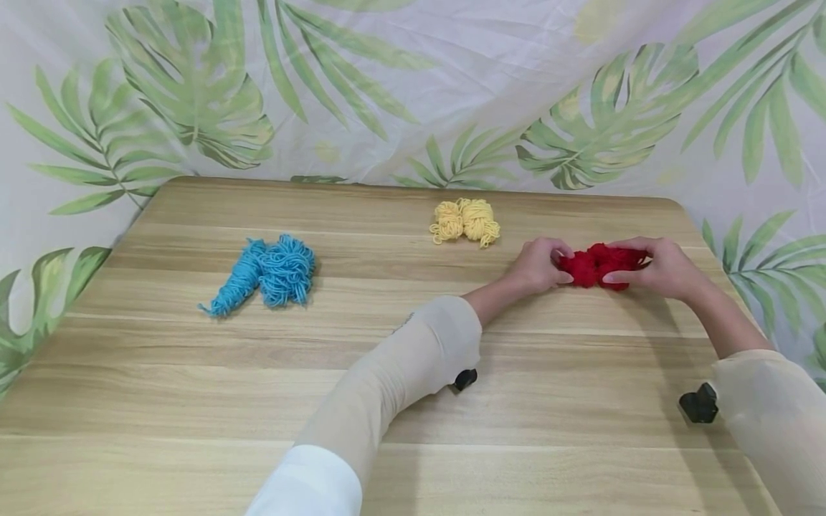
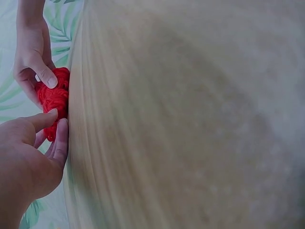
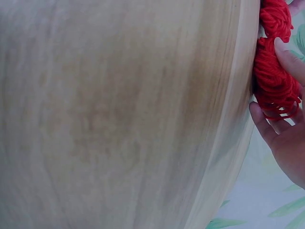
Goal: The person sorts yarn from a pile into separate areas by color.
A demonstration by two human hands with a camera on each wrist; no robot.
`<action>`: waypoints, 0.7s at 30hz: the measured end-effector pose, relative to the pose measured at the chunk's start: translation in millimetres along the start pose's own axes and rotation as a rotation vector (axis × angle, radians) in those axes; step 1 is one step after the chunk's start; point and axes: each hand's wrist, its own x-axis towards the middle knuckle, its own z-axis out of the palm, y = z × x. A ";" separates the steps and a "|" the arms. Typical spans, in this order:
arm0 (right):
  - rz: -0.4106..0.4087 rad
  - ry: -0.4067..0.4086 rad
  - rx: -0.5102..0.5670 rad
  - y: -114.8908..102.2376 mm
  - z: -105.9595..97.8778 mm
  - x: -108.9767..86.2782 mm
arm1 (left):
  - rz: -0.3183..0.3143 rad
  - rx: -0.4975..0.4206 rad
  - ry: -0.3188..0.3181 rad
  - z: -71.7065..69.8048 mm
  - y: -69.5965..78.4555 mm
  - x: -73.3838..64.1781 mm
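Note:
Two bundles of red yarn point(image 1: 599, 266) lie side by side at the right of the table, between both hands. The left hand point(image 1: 537, 266) grips the left end, thumb in front and fingers behind. Around the right end curls the right hand point(image 1: 665, 269), its thumb pressed along the front of the yarn. In the left wrist view the left thumb point(image 2: 50, 114) touches the red strands point(image 2: 56, 100). The right wrist view shows loose loops point(image 3: 281, 112) hanging near the right fingers. Parts of the fingers are hidden behind the yarn.
Yellow yarn point(image 1: 466, 222) in two joined clumps sits near the table's back edge. Blue yarn point(image 1: 287, 271), also two clumps, lies at the left. The wooden table point(image 1: 193, 401) meets a leaf-patterned cloth point(image 1: 477, 72) behind it.

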 end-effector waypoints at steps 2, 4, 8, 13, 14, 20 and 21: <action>-0.001 0.000 0.002 -0.4 -0.2 -0.1 | 0.011 0.023 0.004 -0.2 -0.2 -0.3; 0.001 0.000 -0.003 -0.5 -0.5 -0.2 | 0.020 0.028 0.006 -0.1 -0.8 -0.4; -0.007 -0.004 -0.004 -0.5 -0.8 -0.6 | 0.025 -0.008 0.004 -0.3 -1.8 -1.1; -0.003 -0.001 -0.002 -0.6 -1.2 -0.4 | 0.020 -0.089 -0.031 -4.2 -1.9 -3.4; -0.002 0.000 -0.003 -0.4 -1.2 -0.4 | 0.024 -0.092 -0.039 -5.5 -1.8 -3.8; -0.001 -0.006 -0.016 1.4 0.0 0.7 | 0.072 0.009 -0.095 -16.5 -2.2 -7.3; -0.003 -0.007 -0.018 1.5 0.0 0.9 | 0.078 0.020 -0.105 -18.5 -2.1 -8.5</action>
